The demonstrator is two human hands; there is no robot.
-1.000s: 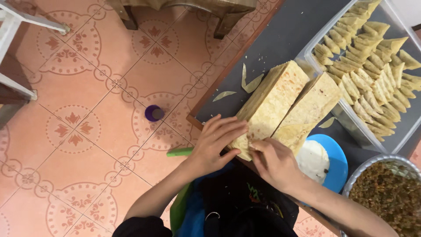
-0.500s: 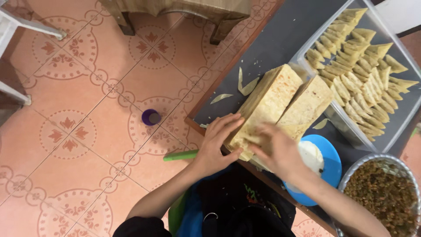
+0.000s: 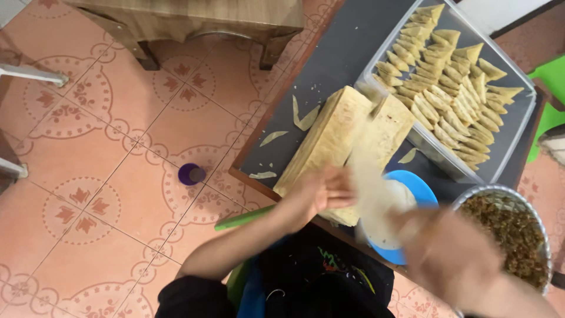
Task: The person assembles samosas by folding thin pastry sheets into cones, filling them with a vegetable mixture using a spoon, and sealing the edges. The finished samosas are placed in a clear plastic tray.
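Right hand (image 3: 453, 253), motion-blurred, has come off the stacks since half a second ago and now sits low near the metal bowl (image 3: 544, 235) of brown minced filling; it trails a thin pastry sheet (image 3: 371, 176), so one sheet looks peeled free, though its finger state is too blurred to tell. Left hand (image 3: 321, 191) stays on the near end of the pastry stacks (image 3: 347, 141), fingers curled, pinning them to the dark table (image 3: 329, 59). Blue plate (image 3: 421, 188) holds a pale round, partly covered. Further out, clear tray (image 3: 524, 129) packed with rows of folded triangles (image 3: 447, 88). Scraps (image 3: 303, 115) left of the stacks.
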